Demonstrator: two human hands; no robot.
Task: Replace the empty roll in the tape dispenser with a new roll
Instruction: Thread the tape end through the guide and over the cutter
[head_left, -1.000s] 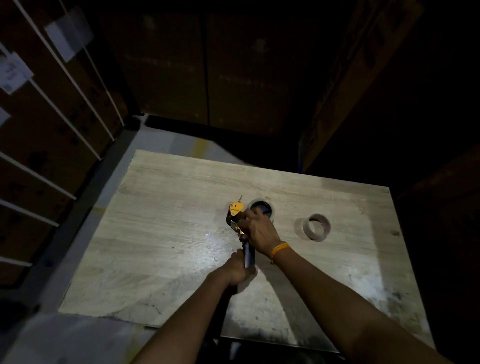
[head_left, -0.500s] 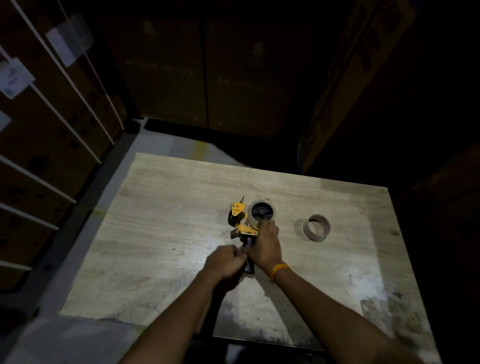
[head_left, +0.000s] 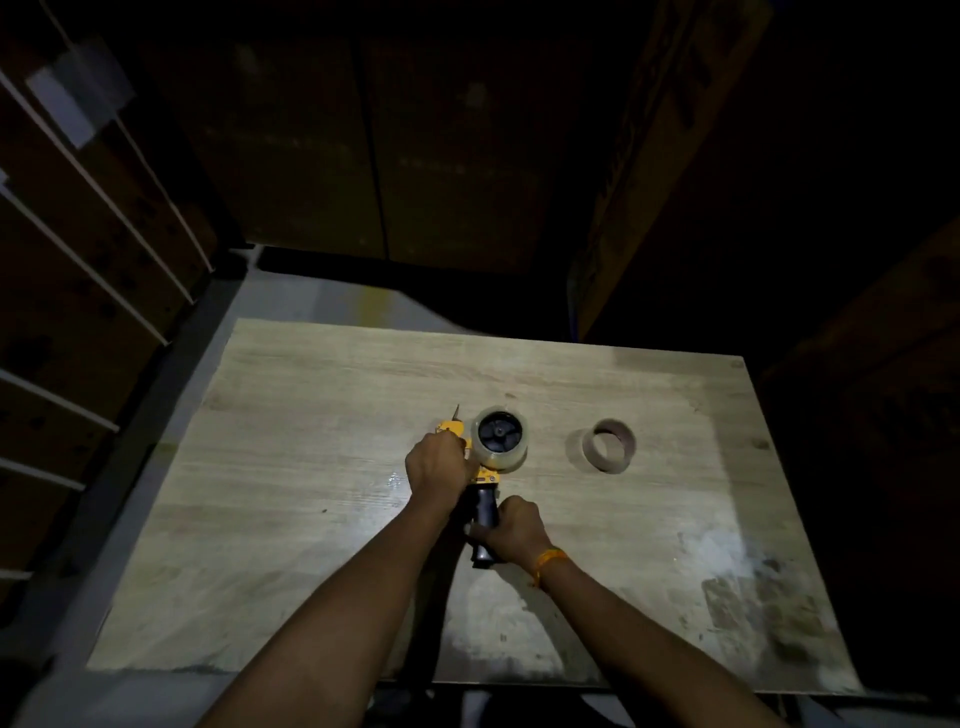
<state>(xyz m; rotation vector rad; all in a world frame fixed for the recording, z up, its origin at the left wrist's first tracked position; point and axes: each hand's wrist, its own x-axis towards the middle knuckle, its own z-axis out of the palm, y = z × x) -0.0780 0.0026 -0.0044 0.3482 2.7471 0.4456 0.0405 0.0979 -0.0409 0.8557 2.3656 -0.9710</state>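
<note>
A yellow and black tape dispenser (head_left: 485, 506) lies on the wooden table (head_left: 311, 415) near its middle. A clear tape roll (head_left: 500, 440) sits on the dispenser's black hub. My left hand (head_left: 439, 462) grips the yellow front part of the dispenser, just left of the roll. My right hand (head_left: 511, 530) is closed around the dark handle. An empty brown cardboard core (head_left: 609, 445) lies on the table to the right of the dispenser, apart from both hands.
Dark cardboard boxes (head_left: 415, 156) stand behind the table and to its right. Strapped boxes (head_left: 78, 234) line the left side. A grey floor strip (head_left: 311, 299) shows beyond the table's far edge. The table's near right corner is scuffed and stained.
The hands have swapped places: my left hand moved from the handle up to the yellow front part, and my right hand dropped from the roll to the handle. The roll is now uncovered.
</note>
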